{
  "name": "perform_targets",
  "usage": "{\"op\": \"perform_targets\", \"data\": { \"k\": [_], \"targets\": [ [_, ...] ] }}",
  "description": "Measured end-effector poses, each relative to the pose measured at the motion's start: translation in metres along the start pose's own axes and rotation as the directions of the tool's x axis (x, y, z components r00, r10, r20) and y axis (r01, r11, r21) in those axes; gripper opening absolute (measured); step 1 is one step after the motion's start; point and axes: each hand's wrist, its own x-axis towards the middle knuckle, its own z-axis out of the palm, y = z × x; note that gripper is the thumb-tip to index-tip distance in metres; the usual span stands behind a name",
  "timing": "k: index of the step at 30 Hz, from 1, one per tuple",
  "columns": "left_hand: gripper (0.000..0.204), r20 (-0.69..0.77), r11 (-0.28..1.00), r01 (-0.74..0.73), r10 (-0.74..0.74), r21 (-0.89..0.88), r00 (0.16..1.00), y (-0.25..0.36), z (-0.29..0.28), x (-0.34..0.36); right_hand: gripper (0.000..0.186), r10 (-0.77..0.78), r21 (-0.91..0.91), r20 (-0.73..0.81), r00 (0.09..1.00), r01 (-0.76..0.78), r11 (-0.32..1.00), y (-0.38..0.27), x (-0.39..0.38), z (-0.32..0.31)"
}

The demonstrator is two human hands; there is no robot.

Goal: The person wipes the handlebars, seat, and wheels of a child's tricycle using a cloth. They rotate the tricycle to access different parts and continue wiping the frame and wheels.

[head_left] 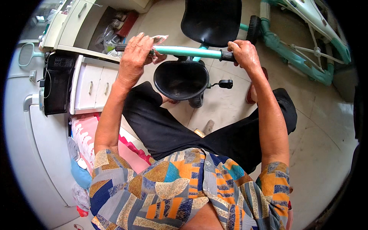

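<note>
My left hand (136,53) is closed round the left part of a small tricycle's teal handlebar (184,51), with a pale crumpled cloth (160,39) showing at its fingers. My right hand (243,55) is closed on the bar's other end, by the black grip (227,56). Below the bar sits a black bucket-like basket (180,80), with a black pedal (225,84) to its right. The tricycle's black seat (211,19) is beyond the bar. My legs are spread either side of the front of the tricycle.
At left stand white drawers (90,86), a black panel (57,82), a white appliance (30,149) and pink bedding (82,134). An open shelf (124,25) holds bags. A teal-and-white frame (314,46) lies at upper right on the tiled floor (314,122).
</note>
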Motion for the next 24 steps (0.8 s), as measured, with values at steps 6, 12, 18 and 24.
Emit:
{"op": "perform_targets", "data": {
  "k": [6, 12, 18, 24],
  "targets": [
    [0.042, -0.173, 0.979, 0.126, -0.153, -0.161, 0.973, 0.066, 0.003, -0.028, 0.043, -0.011, 0.000, 0.009, 1.000, 0.011, 1.000, -0.003, -0.001, -0.001],
    [0.036, 0.047, 0.710, 0.582, -0.618, -0.396, 0.785, 0.091, 0.018, -0.060, 0.044, -0.030, -0.009, -0.004, 1.000, 0.030, 1.000, 0.002, 0.003, 0.002],
    [0.033, 0.055, 0.840, 0.528, -0.526, -0.120, 0.849, 0.116, 0.032, -0.020, 0.045, -0.012, -0.018, -0.029, 1.000, 0.012, 1.000, -0.001, 0.000, 0.001],
    [0.037, 0.003, 0.815, 0.569, -0.572, -0.107, 0.820, 0.167, 0.037, 0.004, 0.044, -0.007, -0.017, -0.015, 1.000, 0.007, 1.000, -0.002, 0.000, 0.000]
  ]
}}
